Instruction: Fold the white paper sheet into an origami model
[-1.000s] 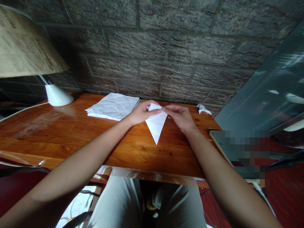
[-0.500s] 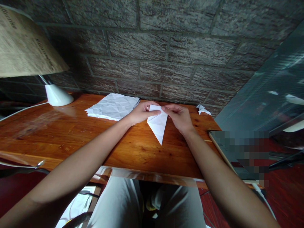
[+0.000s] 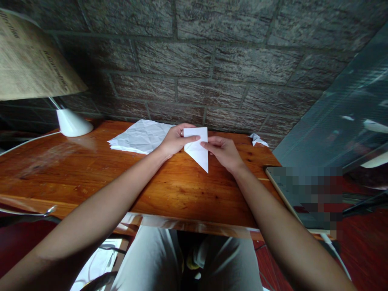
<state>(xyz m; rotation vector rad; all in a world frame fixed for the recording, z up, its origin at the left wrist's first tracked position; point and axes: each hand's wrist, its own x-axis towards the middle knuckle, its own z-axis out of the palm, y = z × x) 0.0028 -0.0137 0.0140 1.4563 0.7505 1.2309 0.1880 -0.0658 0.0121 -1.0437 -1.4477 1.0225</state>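
Note:
A white folded sheet of paper is held up above the wooden table, its top edge straight and its lower end narrowing to a point at the right. My left hand grips its left side, thumb across the front and the other fingers behind. At the right edge, my right hand pinches the paper with its thumb on the front; the fingertips behind are hidden. Behind my left hand lies a stack of creased white paper.
The wooden table meets a stone-block wall. A lamp stands at the left with its cable. A small folded paper piece lies at the back right. A tablet-like device overhangs the right end, with a white cable.
The folded paper has turned slightly and risen a little to the left. My right thumb has slid from its top corner down along its right side.

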